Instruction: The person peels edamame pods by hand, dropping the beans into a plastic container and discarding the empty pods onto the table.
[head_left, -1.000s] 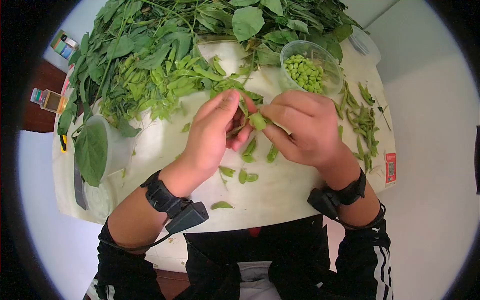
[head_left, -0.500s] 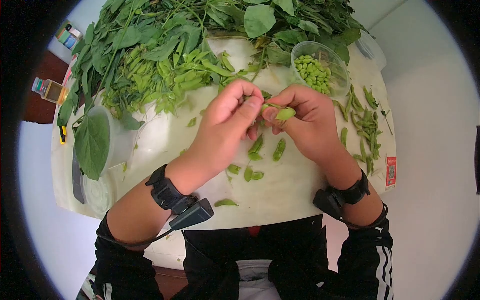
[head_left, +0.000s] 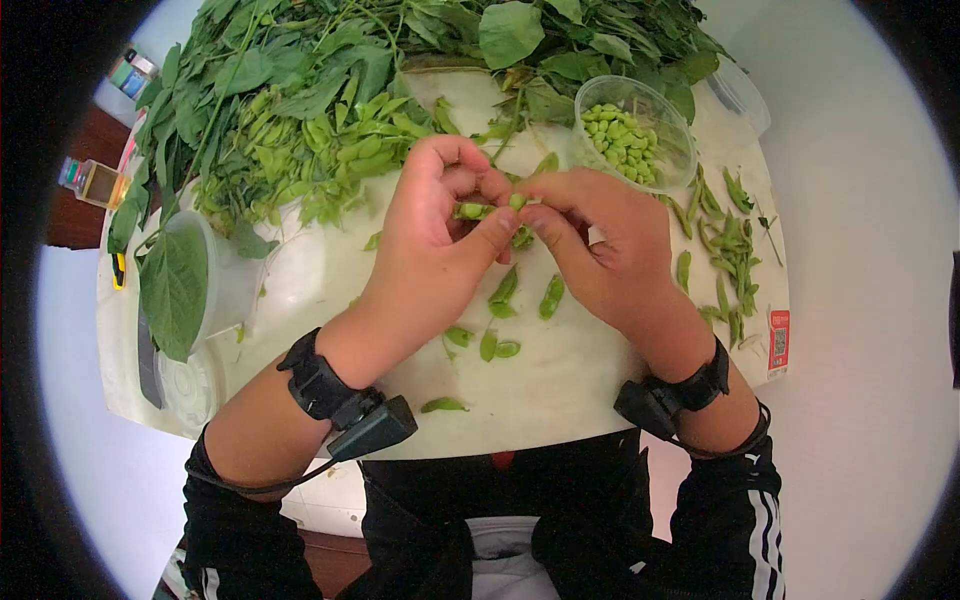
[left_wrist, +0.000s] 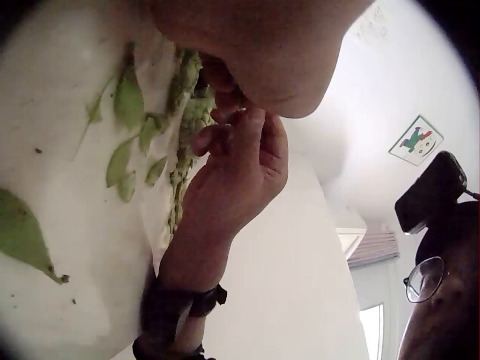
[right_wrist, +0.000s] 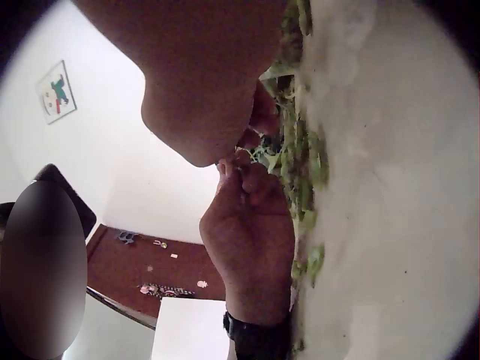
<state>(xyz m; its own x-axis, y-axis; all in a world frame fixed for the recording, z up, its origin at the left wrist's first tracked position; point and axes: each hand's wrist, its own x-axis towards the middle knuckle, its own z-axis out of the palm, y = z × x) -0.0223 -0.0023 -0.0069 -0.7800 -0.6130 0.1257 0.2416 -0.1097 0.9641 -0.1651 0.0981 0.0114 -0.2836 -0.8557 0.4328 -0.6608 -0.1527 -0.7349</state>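
Observation:
Both hands meet over the table in the head view. My left hand (head_left: 432,215) holds a green soybean pod (head_left: 470,211), its fingers curled round it and its thumb reaching toward the right fingertips. With thumb and forefinger, my right hand (head_left: 610,240) pinches the pod's near end, where a round green bean (head_left: 517,201) shows. Part of the pod is hidden behind the fingers. Below the hands lie a few pods (head_left: 551,297) on the table. The wrist views show the fingertips together, with the pod mostly hidden.
A clear tub (head_left: 682,150) holds shelled beans (head_left: 620,140). Flat pods (head_left: 738,262) lie scattered at right. Heaped pods (head_left: 300,165) and leafy stems (head_left: 330,60) cover the back left. At left stand a plastic tub (head_left: 235,290), a lid (head_left: 188,390) and a bottle (head_left: 103,186).
My left hand has opened its grip somewhat, showing the pod along its fingers. The right fingers have turned, and the bright pod piece that stuck out by the right thumb no longer shows there.

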